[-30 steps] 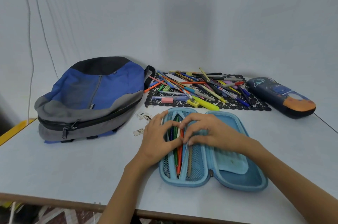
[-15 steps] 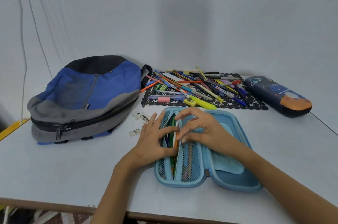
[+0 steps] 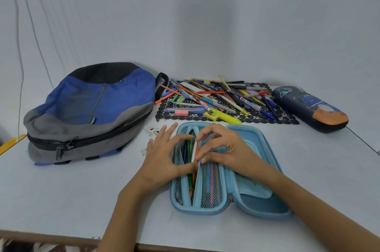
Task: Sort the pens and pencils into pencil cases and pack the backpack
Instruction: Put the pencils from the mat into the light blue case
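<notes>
A light blue pencil case (image 3: pixel 264 207) lies open in front of me on the white table. Its left half holds several pens and pencils (image 3: pixel 190 182) between mesh pockets. My left hand (image 3: pixel 162 159) rests on the left pocket, fingers spread, thumb and forefinger against its edge. My right hand (image 3: pixel 225 150) pinches the upper edge of the mesh divider (image 3: pixel 209 182) between curled forefinger and thumb, beside a white and an orange pen. Behind the case, a pile of pens and pencils (image 3: pixel 226 95) lies on a black lace mat (image 3: pixel 286 119).
A blue and grey backpack (image 3: pixel 92 108) lies zipped at the left. A dark blue pencil case (image 3: pixel 310 108), closed, sits at the far right. A yellow highlighter (image 3: pixel 228 117) and a pink eraser (image 3: pixel 181 113) lie at the mat's front. Small paper scraps (image 3: pixel 152 130) lie by my left hand.
My right hand has gone from lying flat over the pens to pinching the divider's edge. The left hand's fingers have spread. The gap between the pockets has widened.
</notes>
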`<state>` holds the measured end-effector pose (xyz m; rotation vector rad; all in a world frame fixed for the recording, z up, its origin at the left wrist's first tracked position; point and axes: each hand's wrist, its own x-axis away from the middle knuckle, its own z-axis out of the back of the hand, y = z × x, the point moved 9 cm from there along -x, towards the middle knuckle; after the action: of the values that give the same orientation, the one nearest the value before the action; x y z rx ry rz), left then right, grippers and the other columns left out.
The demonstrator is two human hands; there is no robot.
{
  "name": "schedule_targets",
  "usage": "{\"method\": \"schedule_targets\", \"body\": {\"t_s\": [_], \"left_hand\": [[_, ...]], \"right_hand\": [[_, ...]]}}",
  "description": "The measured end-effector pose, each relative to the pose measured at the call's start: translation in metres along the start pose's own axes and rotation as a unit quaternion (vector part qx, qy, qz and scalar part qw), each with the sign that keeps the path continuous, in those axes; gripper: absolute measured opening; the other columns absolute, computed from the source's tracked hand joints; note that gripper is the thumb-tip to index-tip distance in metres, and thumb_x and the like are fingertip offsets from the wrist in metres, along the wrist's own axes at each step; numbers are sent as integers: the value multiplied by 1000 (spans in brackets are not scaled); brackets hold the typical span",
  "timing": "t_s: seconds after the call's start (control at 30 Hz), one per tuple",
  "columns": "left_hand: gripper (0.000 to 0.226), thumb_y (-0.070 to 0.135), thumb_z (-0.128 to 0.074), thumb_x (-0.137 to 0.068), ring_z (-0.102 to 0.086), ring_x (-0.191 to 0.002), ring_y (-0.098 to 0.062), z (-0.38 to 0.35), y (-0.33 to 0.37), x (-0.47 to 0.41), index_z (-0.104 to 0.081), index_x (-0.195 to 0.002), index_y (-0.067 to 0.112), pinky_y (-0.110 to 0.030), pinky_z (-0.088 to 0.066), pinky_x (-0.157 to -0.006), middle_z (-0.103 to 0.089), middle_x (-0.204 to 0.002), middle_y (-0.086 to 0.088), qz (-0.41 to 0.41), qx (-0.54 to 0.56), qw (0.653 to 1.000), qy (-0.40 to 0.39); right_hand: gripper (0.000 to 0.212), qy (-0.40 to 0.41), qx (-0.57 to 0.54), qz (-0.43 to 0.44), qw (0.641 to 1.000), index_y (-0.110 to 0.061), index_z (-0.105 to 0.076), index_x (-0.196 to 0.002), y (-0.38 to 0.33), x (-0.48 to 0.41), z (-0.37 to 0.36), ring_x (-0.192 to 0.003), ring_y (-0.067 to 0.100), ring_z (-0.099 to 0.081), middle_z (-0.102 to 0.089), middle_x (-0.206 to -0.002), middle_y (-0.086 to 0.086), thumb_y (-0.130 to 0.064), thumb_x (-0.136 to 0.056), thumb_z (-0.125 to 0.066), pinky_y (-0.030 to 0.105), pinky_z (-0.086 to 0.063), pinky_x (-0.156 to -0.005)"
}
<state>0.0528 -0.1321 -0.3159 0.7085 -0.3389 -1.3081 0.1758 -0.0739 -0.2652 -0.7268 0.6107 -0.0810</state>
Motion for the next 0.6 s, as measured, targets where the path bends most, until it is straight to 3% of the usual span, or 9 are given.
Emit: {"method": "schedule_targets", "body": {"t_s": [0.17,0.43,0.6], "left_hand": [[58,81,-45,-52,0,-145,-4,8,-13,3,-50,-107,63,-52,2,-117,-20,-155,19,21,-28,999,11],[59,85,-48,-49,7,-146,-6,-4,-3,7,-44,-106,71,-51,6,-118,-7,-159,19,12,-17,998,-65],[71,82,-55,-49,-2,-147,-6,7,-9,4,-37,-116,67,-52,-5,-118,-18,-157,18,9,0,1000,-9]], "right_hand": [[9,-12,-7,0,1000,-17,-79,-85,0,0,-3,-103,21,-56,-59,-105,2,-14,-76,-78,31,-49,-86],[9,-18,-8,-3,1000,-13,-79,-86,0,0,-4,-99,21,-59,-61,-101,3,-12,-78,-77,35,-51,-84],[9,-21,-10,-6,1000,-12,-79,-87,2,1,-4,-98,20,-59,-61,-100,4,-11,-78,-76,39,-52,-83]]}}
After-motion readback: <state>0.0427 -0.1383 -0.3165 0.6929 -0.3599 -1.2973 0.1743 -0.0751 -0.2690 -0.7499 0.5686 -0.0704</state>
